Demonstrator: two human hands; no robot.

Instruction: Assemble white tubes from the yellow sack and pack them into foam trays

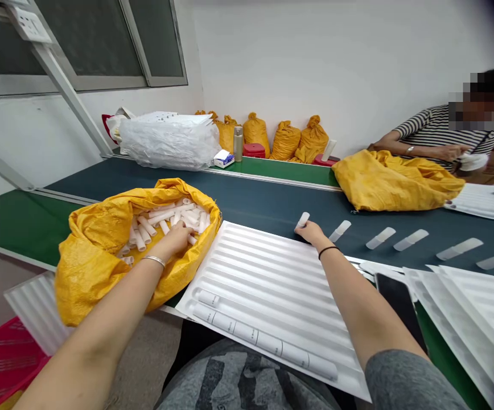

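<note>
My left hand (176,239) reaches into an open yellow woven sack (89,245) of loose white plastic tubes (147,226). Its fingers are curled over a tube whose end pokes out beside them. On the dark belt, just past the far edge of a white ridged tray (268,267), my right hand (311,232) is closed round a short white tube (303,220), held tilted up. In the tray's front groove lie several white tubes (246,332) with small dark print, end to end. One more printed tube (208,298) sits in the groove behind, at its left end.
Several translucent-ended tubes (381,238) lie in a row on the dark belt (264,196). Stacked white trays (464,319) and a black phone (400,304) are at right. Opposite, a person in a striped shirt (426,131) works behind another yellow sack (392,182). A plastic-wrapped bundle (168,139) stands at the back.
</note>
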